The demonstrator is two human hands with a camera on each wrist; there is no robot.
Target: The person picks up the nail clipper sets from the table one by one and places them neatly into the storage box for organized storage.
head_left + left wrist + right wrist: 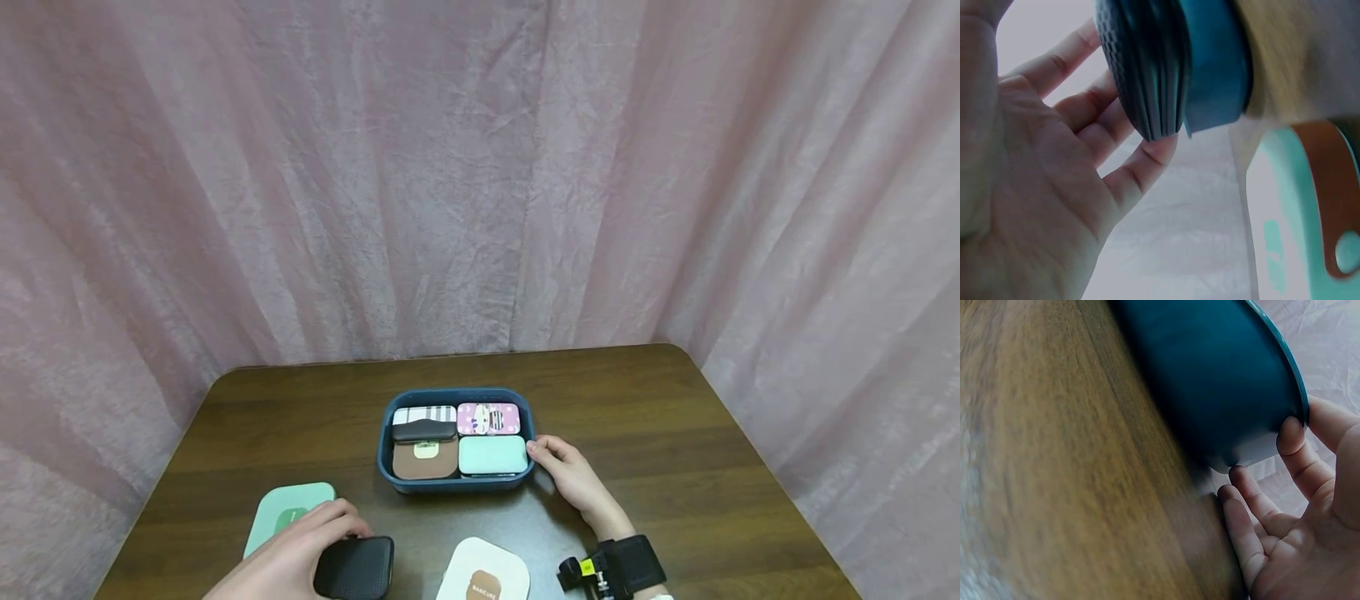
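Tray (pixel 386 467): dark teal-blue. Inside: upper left case (pixel 423 414) white with grey stripes; black case (pixel 423 430) below it; brown case (pixel 424 459) with pale label, lower left; pink case (pixel 488 418) with cartoon print, upper right; plain mint case (pixel 492 455), lower right. Table (pixel 675 433): dark brown wood grain. Bottom left of frame: mint-green case (pixel 288 510) with darker green patch; black textured case (pixel 355 568). Bottom centre: white case (pixel 483 571) with brown tab. Curtain (pixel 480 167): dusty pink, crinkled. Wrist strap (pixel 626 565): black.
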